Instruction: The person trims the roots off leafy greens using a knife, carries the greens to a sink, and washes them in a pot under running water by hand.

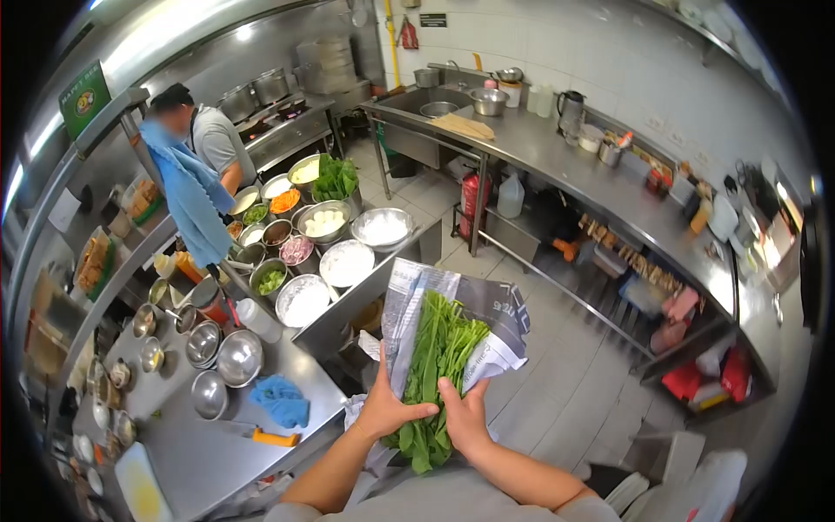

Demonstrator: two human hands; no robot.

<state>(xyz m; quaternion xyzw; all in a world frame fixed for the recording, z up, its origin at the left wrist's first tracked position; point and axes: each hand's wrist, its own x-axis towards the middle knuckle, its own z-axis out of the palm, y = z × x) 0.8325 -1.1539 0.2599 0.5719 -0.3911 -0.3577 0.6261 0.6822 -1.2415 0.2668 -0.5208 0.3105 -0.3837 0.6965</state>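
A bunch of leafy greens point(426, 374) lies on an opened sheet of newspaper point(496, 306) in front of my body, stems pointing away and leaves toward me. My left hand point(390, 409) grips the left side, its thumb lying across the leaves. On the other side, my right hand point(467, 419) holds the bunch with its thumb pressed on the stems. The fingers of both hands are mostly hidden behind the greens and paper.
On the left counter lie an orange-handled knife point(274, 437), a blue cloth point(280, 400), steel bowls point(240, 358) and a cutting board point(142, 484). Several ingredient bowls point(347, 264) stand beyond. A co-worker point(213, 139) stands near the stove. A steel sink counter point(548, 157) runs along the right.
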